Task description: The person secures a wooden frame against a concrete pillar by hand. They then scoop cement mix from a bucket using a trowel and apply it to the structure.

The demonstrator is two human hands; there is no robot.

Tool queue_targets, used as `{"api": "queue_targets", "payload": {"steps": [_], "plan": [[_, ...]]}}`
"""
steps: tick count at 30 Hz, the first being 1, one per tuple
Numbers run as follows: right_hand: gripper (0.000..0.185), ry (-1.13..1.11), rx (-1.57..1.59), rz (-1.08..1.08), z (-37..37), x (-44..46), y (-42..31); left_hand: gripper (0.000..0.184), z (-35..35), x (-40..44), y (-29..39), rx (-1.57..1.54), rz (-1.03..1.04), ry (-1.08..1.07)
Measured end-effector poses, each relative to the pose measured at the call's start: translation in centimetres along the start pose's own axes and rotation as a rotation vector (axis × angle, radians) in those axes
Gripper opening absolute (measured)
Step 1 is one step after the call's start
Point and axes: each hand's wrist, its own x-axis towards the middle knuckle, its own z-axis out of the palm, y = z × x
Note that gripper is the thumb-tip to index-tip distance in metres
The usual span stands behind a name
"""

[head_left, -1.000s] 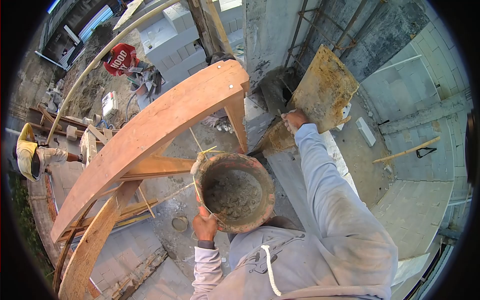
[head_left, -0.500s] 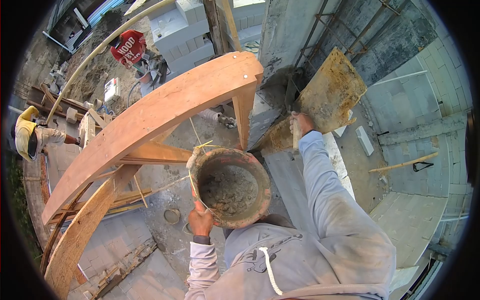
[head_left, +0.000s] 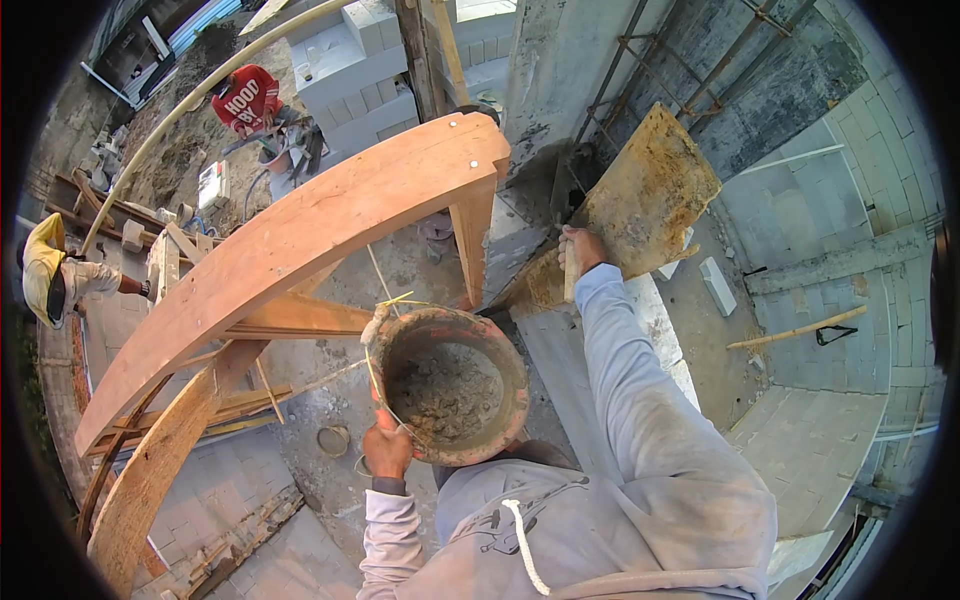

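My left hand (head_left: 387,450) is closed on the near left rim of a mortar-crusted bucket (head_left: 517,390), close to its wire handle. Grey wet mortar (head_left: 450,390) lies inside it. Stretched out ahead, my right hand (head_left: 583,248) wraps round a pale wooden handle (head_left: 570,276), apparently a trowel's. A narrow grey blade shape shows beyond the fist against the shadowed column base. Right beside that hand, a stained, mortar-caked board (head_left: 655,185) leans at a slant.
A curved wooden arch form (head_left: 300,245) with braces stands at the left. Ahead rises a concrete column (head_left: 570,75), with rusty rebar (head_left: 690,80) to its right. A person in red (head_left: 247,100) and one in yellow (head_left: 48,270) are farther off. A small pail (head_left: 333,440) sits below.
The view has shifted slightly, so most things appear a little farther left. Both hands keep their grips. The person in red has moved their arms and lowered their head.
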Motion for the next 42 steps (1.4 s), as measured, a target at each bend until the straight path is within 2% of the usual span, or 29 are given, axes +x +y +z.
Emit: {"api": "queue_targets", "payload": {"steps": [3, 4, 6, 8, 9, 10, 11, 12, 15, 16, 18, 19, 22, 25, 28, 31, 34, 38, 41, 42], "plan": [[0.021, 0.082, -0.153, 0.01, -0.8, -0.5, 0.4, 0.023, 0.8, 1.0, -1.9, 0.021, 0.028, 0.015], [0.021, 0.086, -0.26, -0.017, -0.9, -1.5, 0.0, 0.025, 0.0, -0.3, 0.9, -0.068, -0.021, -0.008], [0.022, 0.069, -0.453, -0.053, -1.2, -4.8, -1.0, 0.026, 0.7, 0.7, -0.4, -0.006, 0.045, 0.05], [0.031, 0.105, -0.683, -0.138, -2.0, -8.7, -1.0, 0.027, -0.5, -1.1, 3.3, 0.049, -0.015, -0.021], [0.033, 0.07, -0.884, -0.24, -2.6, -11.1, -1.1, 0.028, 0.3, -0.7, 2.0, 0.1, 0.077, 0.065], [0.035, 0.026, -1.071, -0.363, -3.4, -12.9, -0.9, 0.03, 0.3, -0.7, 2.1, 0.044, 0.042, 0.026], [0.036, 0.0, -1.346, -0.663, -4.7, -14.2, 0.1, 0.029, 0.4, -0.8, 2.1, 0.083, 0.044, 0.041], [0.036, -0.101, -1.46, -0.622, -3.9, -17.6, -0.7, 0.029, 0.5, -0.6, 2.1, 0.117, 0.06, 0.055], [0.029, -0.32, -1.649, -0.987, -4.1, -20.8, 1.4, 0.027, 1.0, -0.8, 2.3, 0.061, 0.095, 0.032], [0.026, -0.388, -1.779, -0.952, -3.3, -21.6, 1.8, 0.019, 1.1, -1.2, 2.6, 0.054, 0.132, 0.015], [0.022, -0.527, -2.018, -0.884, -0.2, -22.3, 2.5, 0.019, 1.7, -2.0, 2.4, 0.122, 0.199, 0.059], [0.02, -0.552, -1.944, -0.956, 0.5, -21.6, 4.0, 0.019, 1.8, -2.2, 2.4, 0.157, 0.239, 0.086], [0.018, -0.617, -1.853, -1.084, 2.8, -17.9, 10.3, 0.024, 2.3, -3.4, 2.7, 0.097, 0.179, -0.002], [0.019, -0.729, -1.775, -0.934, 4.5, -17.9, 14.9, 0.023, 2.2, -5.3, 3.7, 0.223, 0.283, 0.042], [0.025, -0.76, -1.693, -0.815, 4.4, -20.1, 14.5, 0.021, 1.6, -5.6, 3.0, 0.162, 0.275, 0.008], [0.034, -0.762, -1.647, -0.877, 4.1, -20.0, 15.0, 0.021, 1.0, -5.5, 3.1, 0.15, 0.268, 0.039], [0.037, -0.735, -1.633, -0.828, 3.1, -20.5, 13.8, 0.019, 0.9, -4.4, 1.5, 0.071, 0.249, 0.036], [0.036, -0.675, -1.566, -0.893, 1.4, -21.0, 12.3, 0.018, 0.8, -3.0, 0.7, 0.046, 0.295, 0.025], [0.031, -0.626, -1.534, -0.874, -0.1, -21.5, 10.7, 0.016, 1.2, -1.8, 0.1, 0.016, 0.251, 0.025], [0.03, -0.613, -1.504, -0.875, -0.8, -21.6, 10.2, 0.015, 0.8, -2.1, 1.0, -0.018, 0.171, -0.019]]}}
